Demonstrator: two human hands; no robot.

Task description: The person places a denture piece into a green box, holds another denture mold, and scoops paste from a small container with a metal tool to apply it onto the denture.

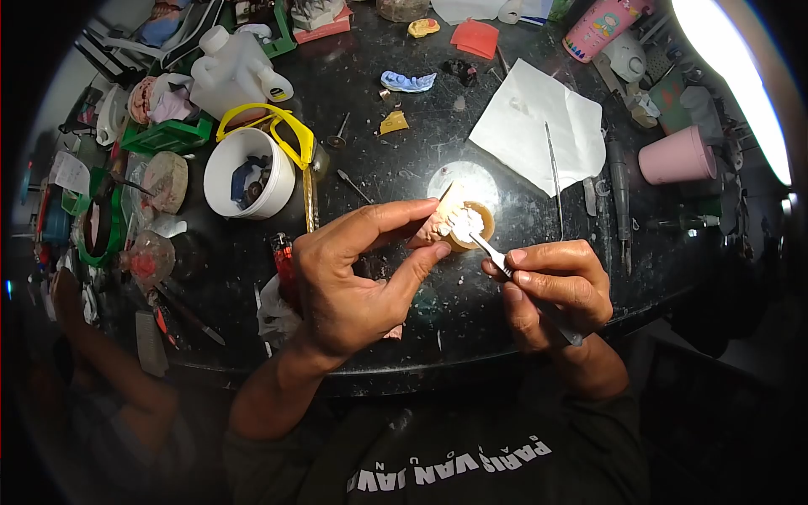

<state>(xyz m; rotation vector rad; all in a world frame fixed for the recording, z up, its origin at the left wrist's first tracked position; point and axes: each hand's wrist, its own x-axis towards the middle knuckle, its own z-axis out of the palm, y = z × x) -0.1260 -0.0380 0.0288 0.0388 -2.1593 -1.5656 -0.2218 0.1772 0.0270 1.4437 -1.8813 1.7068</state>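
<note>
Head view. Nearest is the dark shirt [471, 459] with white lettering, worn by the person at the black bench [370, 181]; another person's arm [126, 370] lies in shadow well to the left. Over the bench's near part, the left hand [358, 282] holds a pale, pinkish piece [431, 227] between thumb and forefinger, the gap narrow. The right hand [560, 290] pinches a slim tool [498, 257] with its fingers closed about the handle, the tip at the crumbly white material [465, 224]. This material lies at the pinkish piece and a round tan ring [486, 227]; whether the piece touches the ring, one cannot tell from here. To the left of the left hand is a red lighter [282, 252].

Farther in, a white tub [216, 181] holds dark bits, with yellow-framed glasses [305, 143] against its far side. To the right, a thin metal instrument [552, 168] lies partly across a white sheet [526, 130], and a pink cup [673, 156] stands beyond. Farthest out are a blue dental-arch form [408, 82], a red square [474, 39] and a pink bottle [599, 34].
</note>
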